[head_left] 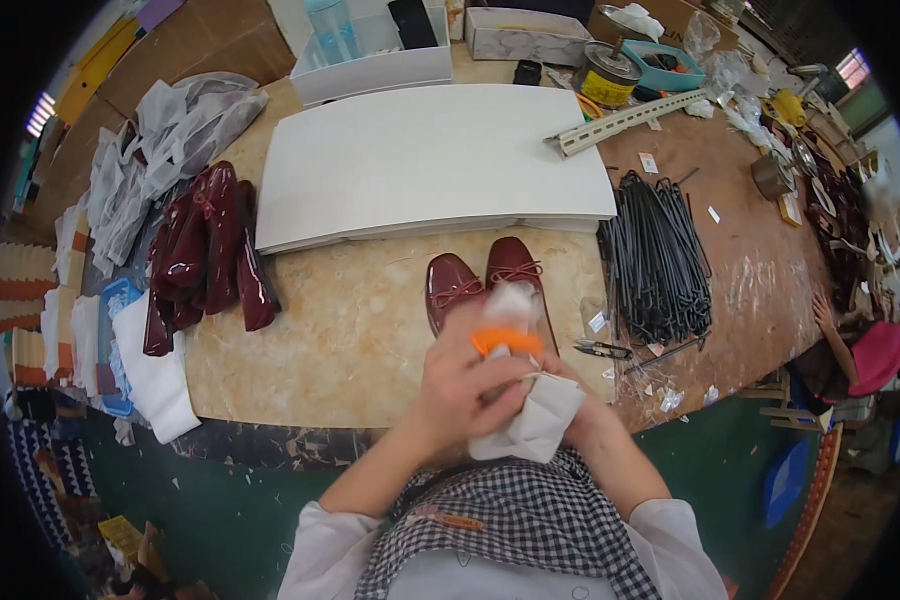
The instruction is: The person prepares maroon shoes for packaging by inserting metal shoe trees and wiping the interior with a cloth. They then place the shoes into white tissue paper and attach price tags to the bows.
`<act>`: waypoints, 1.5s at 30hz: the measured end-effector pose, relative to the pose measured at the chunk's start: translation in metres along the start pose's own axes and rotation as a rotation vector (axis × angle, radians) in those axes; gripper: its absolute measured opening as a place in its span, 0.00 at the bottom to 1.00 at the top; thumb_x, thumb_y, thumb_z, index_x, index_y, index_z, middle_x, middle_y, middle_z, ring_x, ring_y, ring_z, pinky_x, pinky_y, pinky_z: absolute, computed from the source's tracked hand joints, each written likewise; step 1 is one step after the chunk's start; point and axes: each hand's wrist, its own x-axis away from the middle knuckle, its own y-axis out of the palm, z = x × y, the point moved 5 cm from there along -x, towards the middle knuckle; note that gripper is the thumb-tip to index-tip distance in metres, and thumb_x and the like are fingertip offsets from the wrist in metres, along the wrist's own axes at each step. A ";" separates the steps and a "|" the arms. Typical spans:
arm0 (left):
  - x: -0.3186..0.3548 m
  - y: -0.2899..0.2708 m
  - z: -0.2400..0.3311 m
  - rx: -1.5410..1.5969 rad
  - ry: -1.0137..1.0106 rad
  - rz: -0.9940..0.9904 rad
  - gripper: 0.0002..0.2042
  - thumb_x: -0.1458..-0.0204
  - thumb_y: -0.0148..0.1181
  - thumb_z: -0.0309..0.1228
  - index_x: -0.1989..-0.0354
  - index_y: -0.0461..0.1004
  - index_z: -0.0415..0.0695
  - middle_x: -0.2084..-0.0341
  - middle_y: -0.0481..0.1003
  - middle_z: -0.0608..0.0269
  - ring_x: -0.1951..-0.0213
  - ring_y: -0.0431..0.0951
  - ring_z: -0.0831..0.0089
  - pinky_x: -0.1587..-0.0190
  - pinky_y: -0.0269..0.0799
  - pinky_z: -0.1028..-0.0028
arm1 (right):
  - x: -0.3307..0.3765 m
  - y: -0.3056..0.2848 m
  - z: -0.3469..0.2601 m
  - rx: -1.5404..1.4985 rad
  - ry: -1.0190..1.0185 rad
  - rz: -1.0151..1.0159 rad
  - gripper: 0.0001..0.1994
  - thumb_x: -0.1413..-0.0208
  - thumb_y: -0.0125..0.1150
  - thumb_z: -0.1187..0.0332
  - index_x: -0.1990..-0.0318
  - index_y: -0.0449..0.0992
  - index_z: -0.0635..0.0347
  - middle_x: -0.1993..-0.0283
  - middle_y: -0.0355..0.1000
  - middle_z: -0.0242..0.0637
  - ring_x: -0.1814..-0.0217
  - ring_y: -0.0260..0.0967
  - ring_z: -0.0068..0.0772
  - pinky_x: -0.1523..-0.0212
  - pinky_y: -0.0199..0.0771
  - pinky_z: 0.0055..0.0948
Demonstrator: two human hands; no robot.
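My left hand (455,390) is closed at the front edge of the table, its fingers curled on a limp white cloth (535,425). My right hand (590,420) grips the same cloth from the other side, with most of its fingers hidden behind it. Above the fingers an orange piece (507,342) and a crumpled white wad (510,303) are smeared by motion, so their kind cannot be made out. Just beyond stand a shiny dark red left shoe (454,283) and its matching right shoe (513,262), both with thin bows; my hands partly cover them.
Glossy dark red shoes (205,240) are heaped at the left, beside clear plastic bags (170,120). A stack of white sheets (430,160) spans the back. Black thin rods (655,260) and thread snips (604,349) lie at right. A co-worker's arm (838,345) rests at the far right.
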 end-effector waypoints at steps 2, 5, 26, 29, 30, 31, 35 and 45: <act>0.023 -0.011 -0.031 -0.122 -0.409 0.063 0.09 0.55 0.60 0.29 0.64 0.77 0.42 0.64 0.76 0.56 0.58 0.76 0.58 0.52 0.69 0.62 | -0.008 -0.001 -0.024 0.462 -0.250 0.028 0.27 0.47 0.60 0.72 0.39 0.61 0.65 0.43 0.67 0.40 0.44 0.68 0.32 0.45 0.70 0.31; 0.029 -0.021 -0.049 0.077 -0.750 0.183 0.13 0.50 0.56 0.29 0.55 0.74 0.41 0.62 0.77 0.55 0.59 0.77 0.63 0.55 0.70 0.70 | 0.010 0.035 -0.053 0.927 -0.707 0.026 0.33 0.52 0.60 0.77 0.36 0.57 0.65 0.34 0.56 0.48 0.33 0.57 0.43 0.36 0.60 0.34; 0.082 0.065 -0.015 -0.515 -0.237 -0.386 0.09 0.57 0.61 0.34 0.83 0.74 0.43 0.82 0.73 0.61 0.77 0.74 0.68 0.66 0.64 0.68 | -0.075 0.039 -0.040 1.751 -0.900 0.235 0.19 0.55 0.58 0.67 0.53 0.74 0.64 0.62 0.68 0.39 0.60 0.66 0.38 0.57 0.64 0.36; 0.077 0.067 -0.013 -0.479 -0.216 -0.420 0.10 0.57 0.61 0.34 0.83 0.74 0.43 0.82 0.73 0.61 0.76 0.74 0.67 0.66 0.64 0.68 | -0.125 0.032 -0.018 1.969 -0.940 0.375 0.21 0.57 0.62 0.67 0.53 0.74 0.65 0.67 0.68 0.38 0.62 0.65 0.39 0.55 0.62 0.36; 0.082 0.062 -0.018 -0.470 -0.250 -0.420 0.08 0.57 0.61 0.33 0.81 0.76 0.43 0.80 0.74 0.60 0.75 0.74 0.66 0.63 0.65 0.68 | -0.124 0.038 -0.015 1.937 -0.938 0.398 0.19 0.57 0.64 0.66 0.55 0.75 0.63 0.66 0.70 0.36 0.60 0.67 0.40 0.55 0.64 0.36; 0.083 0.053 -0.017 -0.446 -0.187 -0.354 0.07 0.57 0.61 0.33 0.79 0.76 0.43 0.81 0.74 0.60 0.75 0.75 0.66 0.61 0.66 0.68 | -0.113 0.039 -0.021 1.728 -0.980 0.310 0.18 0.56 0.64 0.67 0.56 0.76 0.61 0.65 0.71 0.35 0.58 0.67 0.40 0.54 0.64 0.37; 0.073 -0.007 -0.021 -0.606 -0.126 -0.065 0.13 0.54 0.60 0.32 0.59 0.78 0.43 0.81 0.74 0.59 0.75 0.75 0.64 0.57 0.69 0.68 | -0.032 -0.059 -0.097 1.484 -0.916 0.692 0.10 0.51 0.62 0.67 0.60 0.77 0.57 0.65 0.75 0.40 0.62 0.73 0.42 0.61 0.73 0.36; 0.130 -0.009 -0.097 0.178 -0.890 0.070 0.31 0.55 0.45 0.20 0.36 0.58 0.37 0.57 0.76 0.48 0.56 0.78 0.67 0.53 0.72 0.73 | 0.019 -0.179 -0.133 1.637 -0.347 1.024 0.12 0.53 0.59 0.63 0.63 0.76 0.60 0.74 0.74 0.51 0.68 0.75 0.54 0.65 0.75 0.47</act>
